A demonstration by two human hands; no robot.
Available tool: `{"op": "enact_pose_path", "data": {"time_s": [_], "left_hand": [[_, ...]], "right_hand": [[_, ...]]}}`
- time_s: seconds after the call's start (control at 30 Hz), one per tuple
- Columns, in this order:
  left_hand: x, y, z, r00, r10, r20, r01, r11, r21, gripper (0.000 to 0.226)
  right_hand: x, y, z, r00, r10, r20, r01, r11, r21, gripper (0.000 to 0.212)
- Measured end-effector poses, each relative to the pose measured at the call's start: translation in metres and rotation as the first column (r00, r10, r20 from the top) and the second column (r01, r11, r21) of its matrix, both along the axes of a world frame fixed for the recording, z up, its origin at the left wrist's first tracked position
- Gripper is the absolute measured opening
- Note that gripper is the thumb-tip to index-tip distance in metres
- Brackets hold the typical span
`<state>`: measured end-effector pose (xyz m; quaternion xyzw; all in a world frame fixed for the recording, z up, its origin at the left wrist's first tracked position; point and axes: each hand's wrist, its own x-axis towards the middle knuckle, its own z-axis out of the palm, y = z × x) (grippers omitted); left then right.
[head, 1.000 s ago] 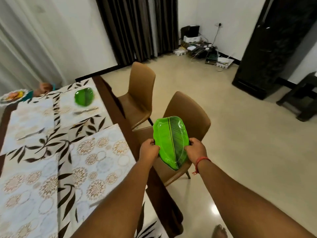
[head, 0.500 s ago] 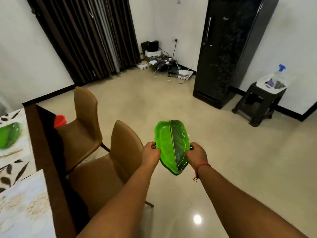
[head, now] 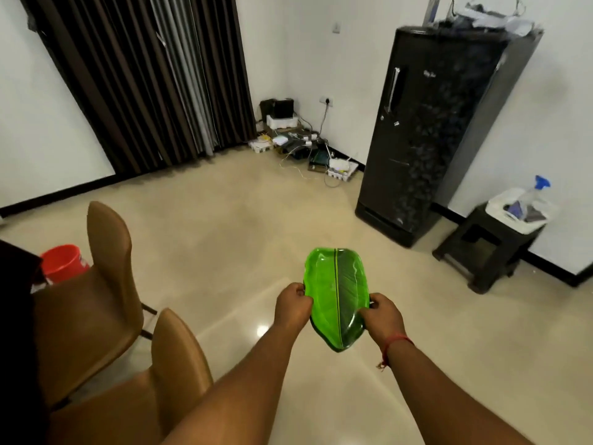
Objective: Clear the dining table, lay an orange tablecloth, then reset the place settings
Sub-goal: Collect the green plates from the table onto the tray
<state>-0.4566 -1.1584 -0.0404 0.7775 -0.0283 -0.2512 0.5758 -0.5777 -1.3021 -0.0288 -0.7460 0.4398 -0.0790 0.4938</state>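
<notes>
White walls (head: 41,101) and dark brown striped curtains (head: 144,78) border a glossy beige tiled floor (head: 244,220); a tall black refrigerator (head: 442,133) stands beside a dark plastic stool (head: 481,248), two tan leather chairs (head: 106,300) at left.

Occluded, cropped and unresolved regions, head view.

The fingers of the left hand (head: 292,305) and of the right hand (head: 382,317) pass under the leaf-shaped green plate (head: 337,293) and are hidden, as is the plate's underside. The dining table (head: 16,316) is cut by the left edge to a dark sliver. The nearer chair (head: 154,390) is cropped at the bottom edge; the farther chair (head: 96,293) conceals part of a red bucket (head: 64,261). Clutter on the refrigerator (head: 449,130) is cut off above. The floor items in the corner (head: 305,149) and the contents of the white tub (head: 519,213) are too small to identify.
</notes>
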Motion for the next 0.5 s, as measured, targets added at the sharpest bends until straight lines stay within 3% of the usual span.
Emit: {"op": "enact_pose_path", "data": {"time_s": [0.23,0.5], "left_hand": [[0.124,-0.067,0.007,0.999,0.032,-0.026,-0.032,0.999,-0.015,0.029],[0.278,-0.107,-0.010,0.970,0.243,-0.026,-0.242,0.970,0.027,0.028]], "right_hand": [[0.128,-0.068,0.005,1.000,0.000,0.002,0.000,0.999,0.052,0.027],[0.324,-0.136,-0.018,0.972,0.233,0.011,-0.233,0.968,0.097,0.028]]}}
